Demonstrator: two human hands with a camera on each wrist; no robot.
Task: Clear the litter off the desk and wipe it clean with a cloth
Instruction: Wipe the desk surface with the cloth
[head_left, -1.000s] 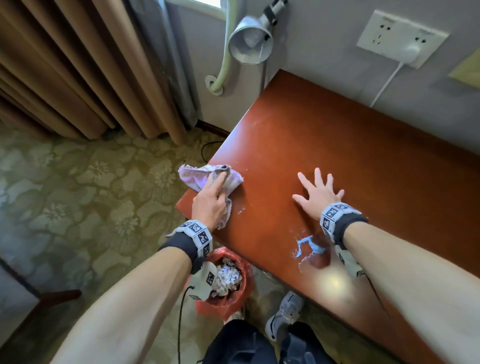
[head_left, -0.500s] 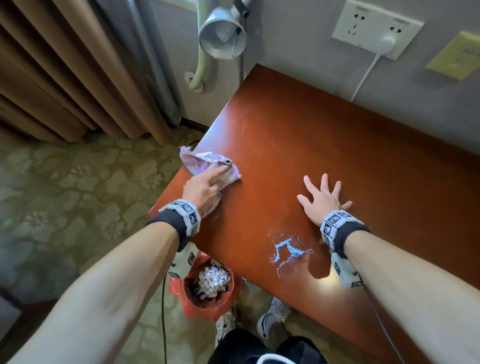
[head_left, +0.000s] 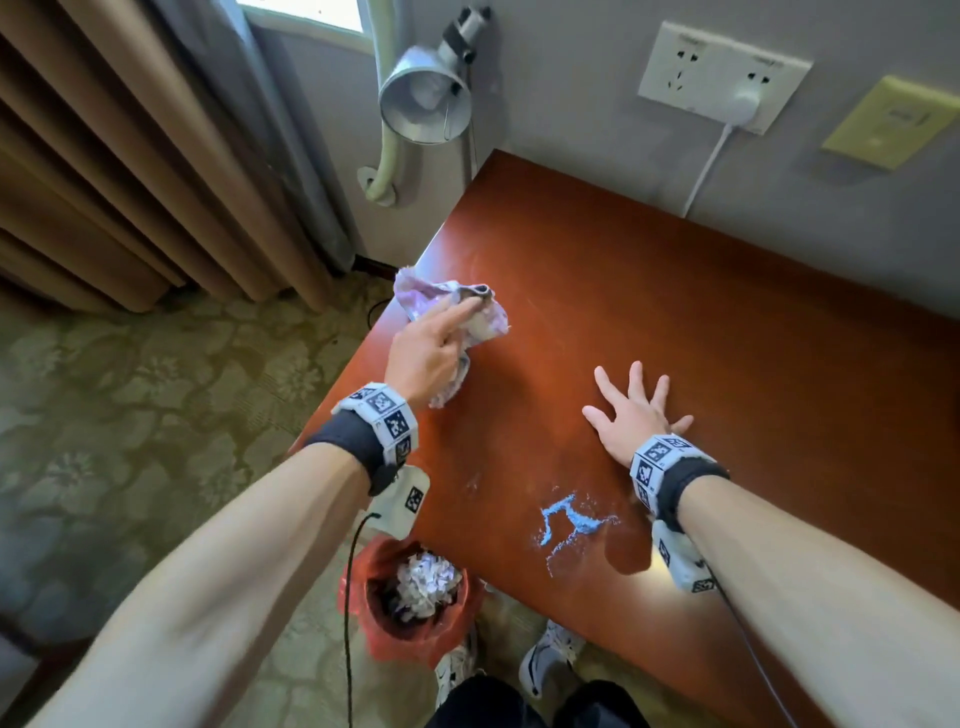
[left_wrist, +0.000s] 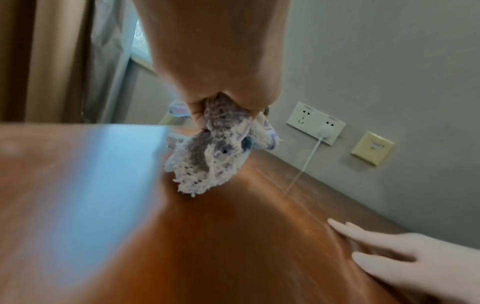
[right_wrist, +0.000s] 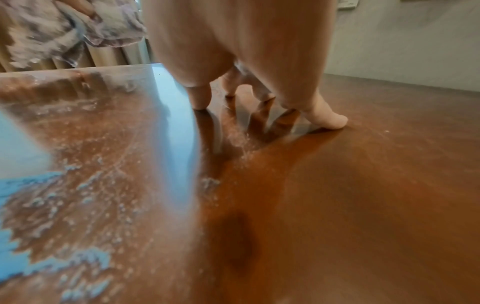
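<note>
In the head view, the left hand (head_left: 426, 358) is a little left of the centre of the frame. Its fingers are curled round a crumpled cloth (head_left: 452, 309), white and purple, and it holds the cloth at the left edge of the desk (head_left: 701, 322). The right hand (head_left: 631, 415) lies to the right of centre, palm down on the wood, fingers straight and spread, holding nothing. The two hands are well apart. A blue smear (head_left: 569, 519) with pale specks is on the desk in the lower middle, near the front edge and just beside the right wrist. The upper right part of the desk, up to the wall, is bare wood. Below the front left corner of the desk, at the bottom centre, a red bin (head_left: 410, 597) with crumpled paper stands on the carpet.

In the left wrist view, the cloth (left_wrist: 210, 156) hangs from the left hand (left_wrist: 215, 55) in the centre and its lower end touches the desk (left_wrist: 233, 246). The right hand (left_wrist: 415, 263) is in the lower right corner, flat on the wood.

In the right wrist view, the right hand (right_wrist: 233, 51) stands on its fingertips (right_wrist: 335, 121) on the desk (right_wrist: 363, 185). The cloth (right_wrist: 64, 30) is in the upper left corner. The blue smear (right_wrist: 39, 185) is at the lower left, blurred.
</note>
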